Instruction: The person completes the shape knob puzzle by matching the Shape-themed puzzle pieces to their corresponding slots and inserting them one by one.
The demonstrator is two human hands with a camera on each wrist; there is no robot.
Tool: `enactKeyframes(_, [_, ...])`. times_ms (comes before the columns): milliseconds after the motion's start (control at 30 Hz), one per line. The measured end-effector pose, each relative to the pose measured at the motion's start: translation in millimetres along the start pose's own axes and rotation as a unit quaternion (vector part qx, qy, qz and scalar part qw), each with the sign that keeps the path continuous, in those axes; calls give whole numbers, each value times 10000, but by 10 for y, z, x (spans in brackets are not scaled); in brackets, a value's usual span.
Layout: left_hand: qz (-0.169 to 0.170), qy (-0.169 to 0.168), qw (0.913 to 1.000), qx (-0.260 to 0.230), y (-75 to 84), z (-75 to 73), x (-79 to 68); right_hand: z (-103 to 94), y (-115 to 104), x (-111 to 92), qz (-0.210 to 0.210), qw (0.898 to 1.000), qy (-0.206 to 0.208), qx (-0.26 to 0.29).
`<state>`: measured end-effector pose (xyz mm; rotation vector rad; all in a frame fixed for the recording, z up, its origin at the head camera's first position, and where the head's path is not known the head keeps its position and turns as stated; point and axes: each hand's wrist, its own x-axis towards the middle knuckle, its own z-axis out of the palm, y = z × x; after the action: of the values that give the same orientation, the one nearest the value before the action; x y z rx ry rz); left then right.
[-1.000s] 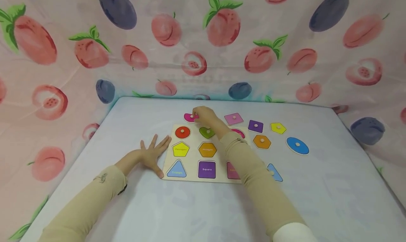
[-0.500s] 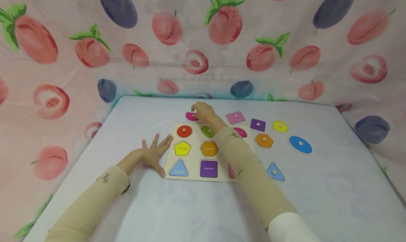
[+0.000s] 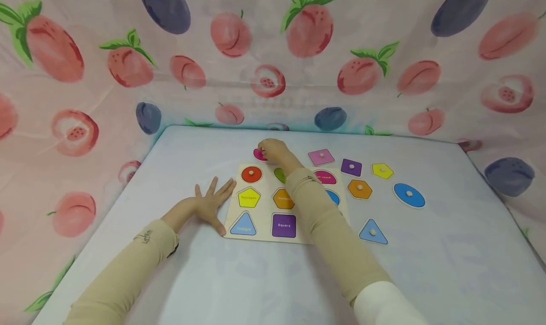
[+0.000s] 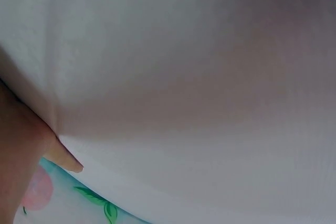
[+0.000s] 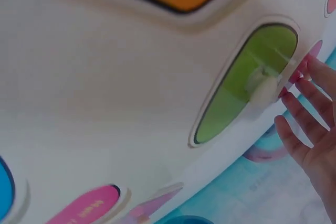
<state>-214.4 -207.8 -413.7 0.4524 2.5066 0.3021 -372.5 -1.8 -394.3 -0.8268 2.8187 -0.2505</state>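
Observation:
My left hand (image 3: 208,207) lies with fingers spread along the left edge of a wooden shape puzzle board (image 3: 263,223). In the left wrist view only part of that hand and one fingertip show at the lower left. Behind the board, my right hand (image 3: 276,151) pinches a magenta half-round puzzle piece (image 3: 258,153), its knob mostly hidden by the fingers. The right wrist view shows the fingertips at the piece's magenta face (image 5: 315,51). A red circle piece (image 3: 251,175) and a green piece (image 5: 249,85), both knobbed, sit in the board. My right forearm covers part of the board.
Loose knobbed pieces lie to the right: a pink piece (image 3: 321,157), purple square (image 3: 351,167), yellow pentagon (image 3: 382,170), orange hexagon (image 3: 359,189), blue oval (image 3: 409,195) and light-blue triangle (image 3: 373,232). A fruit-print curtain (image 3: 239,78) rises behind the white table (image 3: 204,277).
My right hand stays at the half-round piece; its raised fingers have come down and closed at the knob. The left hand holds its place; the whole view has shifted slightly.

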Motion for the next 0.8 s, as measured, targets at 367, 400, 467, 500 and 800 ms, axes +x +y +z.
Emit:
enactKeyframes(367, [9, -72, 10000, 48, -20, 42, 16, 118, -18, 30, 70, 9982, 320, -500])
enactKeyframes(400, [10, -81, 10000, 57, -22, 46, 21, 124, -21, 27, 93, 9980, 342, -529])
enactKeyframes(467, [30, -41, 10000, 54, -24, 47, 27, 128, -25, 28, 133, 9976, 385, -558])
enactKeyframes(500, [26, -26, 10000, 62, -25, 43, 28, 126, -29, 30, 144, 9973, 416, -583])
enactKeyframes(800, [10, -40, 10000, 72, -10, 33, 30, 133, -20, 37, 231, 9942, 409, -963])
